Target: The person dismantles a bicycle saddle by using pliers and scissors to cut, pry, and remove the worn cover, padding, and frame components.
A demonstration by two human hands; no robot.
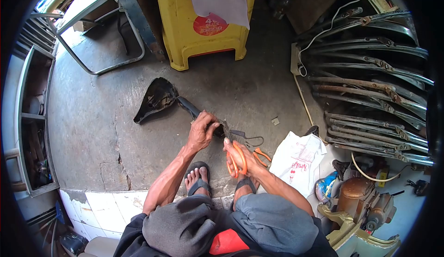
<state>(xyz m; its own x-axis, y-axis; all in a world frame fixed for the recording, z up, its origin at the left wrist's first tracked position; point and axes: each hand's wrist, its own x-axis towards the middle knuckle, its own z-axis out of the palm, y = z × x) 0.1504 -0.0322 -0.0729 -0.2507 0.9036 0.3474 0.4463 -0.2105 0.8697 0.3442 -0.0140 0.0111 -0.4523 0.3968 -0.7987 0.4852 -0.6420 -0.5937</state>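
My left hand (201, 130) is closed around the near end of a dark part that reaches up and left to a black, saddle-shaped piece (157, 98) lying on the floor. Orange-handled scissors (235, 167) are in my right hand (240, 157), their dark blades pointing up beside my left fingers. What lies between the blades is too small to make out. Just past my hands, a dark strap or loop (252, 140) rests on the floor. A second orange-handled tool (262, 155) lies to the right of my right hand.
A yellow plastic stool (206, 46) stands ahead, with a folding chair (92, 73) at upper left. Stacked metal frames (370, 90) fill the right side. A white bag (298, 160) and a brown motor-like machine (356, 196) are at lower right. A cable (303, 97) crosses the floor.
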